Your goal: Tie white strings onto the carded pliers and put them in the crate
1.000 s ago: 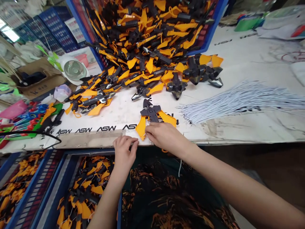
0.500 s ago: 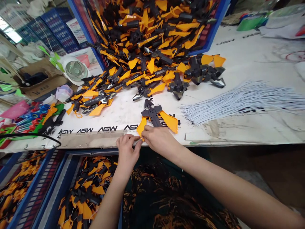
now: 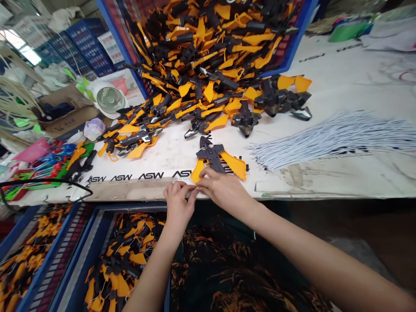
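A dark grey and orange winged plastic toy (image 3: 214, 158) lies at the table's front edge, its pointed grey end facing away from me. My right hand (image 3: 216, 185) is closed at its near end, fingers pinching by the left orange wing. Just left of it, my left hand (image 3: 179, 196) is closed too, thumb and fingertips meeting the right fingertips at a small orange tip. What the left fingers pinch is too small and covered to make out. To the right lies a sheaf of thin white ties (image 3: 312, 141).
A tipped blue crate (image 3: 294, 52) spills similar toys (image 3: 208, 82) across the table's back. Below the front edge, blue crates (image 3: 73, 242) hold more toys with white strands. A small fan (image 3: 110, 99), a cardboard box (image 3: 66, 112) and colourful parts (image 3: 53, 162) stand left.
The whole view has shifted slightly to the right. Both hands stay together at the toy's orange tip, with only small finger movement.
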Available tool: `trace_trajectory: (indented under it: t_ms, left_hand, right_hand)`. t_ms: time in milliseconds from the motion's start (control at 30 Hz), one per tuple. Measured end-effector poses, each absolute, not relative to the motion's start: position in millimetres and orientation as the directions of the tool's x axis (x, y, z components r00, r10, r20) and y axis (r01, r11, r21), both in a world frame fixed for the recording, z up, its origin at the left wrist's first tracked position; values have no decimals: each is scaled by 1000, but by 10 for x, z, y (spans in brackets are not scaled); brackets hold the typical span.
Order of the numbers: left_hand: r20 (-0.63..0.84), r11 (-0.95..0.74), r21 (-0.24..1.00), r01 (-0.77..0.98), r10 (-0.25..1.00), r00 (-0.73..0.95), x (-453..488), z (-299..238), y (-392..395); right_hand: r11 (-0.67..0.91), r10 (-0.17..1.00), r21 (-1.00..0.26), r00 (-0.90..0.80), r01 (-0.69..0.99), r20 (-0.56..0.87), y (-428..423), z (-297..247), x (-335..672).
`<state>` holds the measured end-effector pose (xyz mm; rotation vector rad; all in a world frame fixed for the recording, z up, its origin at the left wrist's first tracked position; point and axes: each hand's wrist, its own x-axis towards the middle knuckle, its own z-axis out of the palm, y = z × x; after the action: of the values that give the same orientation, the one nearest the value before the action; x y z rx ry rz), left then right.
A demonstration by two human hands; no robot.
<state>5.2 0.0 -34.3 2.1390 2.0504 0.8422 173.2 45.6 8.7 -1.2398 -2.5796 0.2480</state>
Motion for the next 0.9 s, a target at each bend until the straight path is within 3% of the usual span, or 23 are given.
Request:
trace_trajectory:
  t_ms: [167,267,333,467,533,633,733,833,900]
  left_hand:
    - [338,-128,410,903,941,-20,126,-337,21]
    - [326,-165,481,861,945,-1,37,-271,16]
    - [308,-182,622,762,951,-25,-110,-207,1]
    - [263,-160,905,393,939,-222,-427,-68,-60]
    - [236,-158,951,267,927,-292,-492,-9,-105]
    - [173,-121,970,211,953,-250,-443,61,-167]
    - [96,-77,991,105,978,-186,-310,121,-193]
    - [-8,-6,996,-85,986,-166,-173,174,-184]
    - [-81,46,968,-247,988,-134,-86,187,-165]
  right_hand:
    - [677,736,-257,-642,690,214,467,83,1770]
    - [692,721,-215,-665,689,194,468,95,1771]
    - [693,720,-207,-668,690,187,473,97,1781]
    - [698,716,-235,-665,676,213,493,79,1823]
    - [702,712,-248,-669,668,213,509,69,1844]
    - [696,715,-288,-672,658,192,530,67,1862]
    - [665,719,-501,-657,553,229,505,67,1822]
    - [484,760,-838,-595,251,261,413,38,1701]
    - [320,818,-947,-513,27,261,343,-2,1606]
